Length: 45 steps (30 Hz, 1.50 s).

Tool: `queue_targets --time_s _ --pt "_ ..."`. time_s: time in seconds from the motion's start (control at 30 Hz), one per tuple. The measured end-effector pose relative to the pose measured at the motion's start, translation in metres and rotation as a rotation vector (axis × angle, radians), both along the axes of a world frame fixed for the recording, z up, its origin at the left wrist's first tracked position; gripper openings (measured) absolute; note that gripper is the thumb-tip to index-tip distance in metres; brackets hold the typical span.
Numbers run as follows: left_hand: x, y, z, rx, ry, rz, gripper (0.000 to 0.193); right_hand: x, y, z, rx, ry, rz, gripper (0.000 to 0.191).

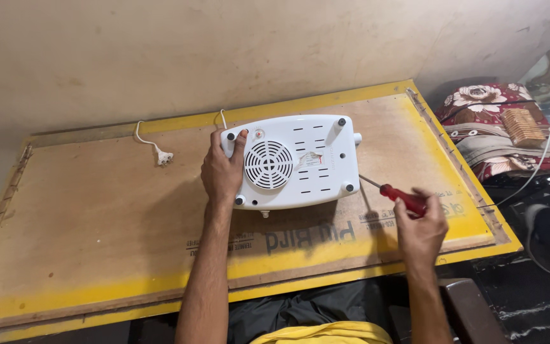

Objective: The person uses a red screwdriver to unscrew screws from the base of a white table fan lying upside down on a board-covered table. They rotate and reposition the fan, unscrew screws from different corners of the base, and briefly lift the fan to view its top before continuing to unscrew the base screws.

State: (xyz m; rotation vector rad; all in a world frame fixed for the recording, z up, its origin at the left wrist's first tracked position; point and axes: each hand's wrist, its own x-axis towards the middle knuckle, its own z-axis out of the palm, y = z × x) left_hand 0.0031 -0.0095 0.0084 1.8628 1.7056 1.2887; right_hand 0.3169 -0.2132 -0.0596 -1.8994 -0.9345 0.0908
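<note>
appliance (294,162) on board (97,210) | plug (163,157) left | screwdriver (393,193) right

The screwdriver (394,193) handle's rear is hidden inside the right hand (423,226). The appliance (294,161) hides its cord's start near the tabletop's (97,216) far edge; its sticker seems too small to make out.
</note>
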Motion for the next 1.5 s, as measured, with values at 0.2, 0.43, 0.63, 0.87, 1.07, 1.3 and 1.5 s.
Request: queue_targets --time_s 0.2,0.43,0.63,0.87,1.07,1.3,1.5 --pt "-0.002 -0.006 0.004 0.044 -0.008 -0.027 0.056 -0.023 -0.013 0.07 0.269 0.027 0.022 0.032" --pt "-0.004 -0.017 0.009 0.047 -0.011 -0.033 0.053 -0.043 -0.024 0.106 0.549 0.146 0.216 0.037" --pt "-0.004 -0.025 0.015 0.034 -0.039 -0.039 0.05 -0.049 -0.038 0.116 0.522 -0.087 0.26 0.053" --pt "-0.006 -0.033 0.019 0.045 -0.068 -0.056 0.046 -0.057 -0.04 0.111 0.543 -0.138 0.281 0.055" --pt "-0.007 -0.033 0.021 0.041 -0.056 -0.055 0.046 -0.065 -0.036 0.112 0.538 -0.189 0.285 0.055" --pt "-0.009 -0.036 0.023 0.029 -0.057 -0.067 0.046 -0.067 -0.039 0.111 0.515 -0.248 0.222 0.059" --pt "-0.011 -0.04 0.025 0.014 -0.069 -0.074 0.048 -0.063 -0.032 0.111 0.463 -0.308 0.21 0.059"
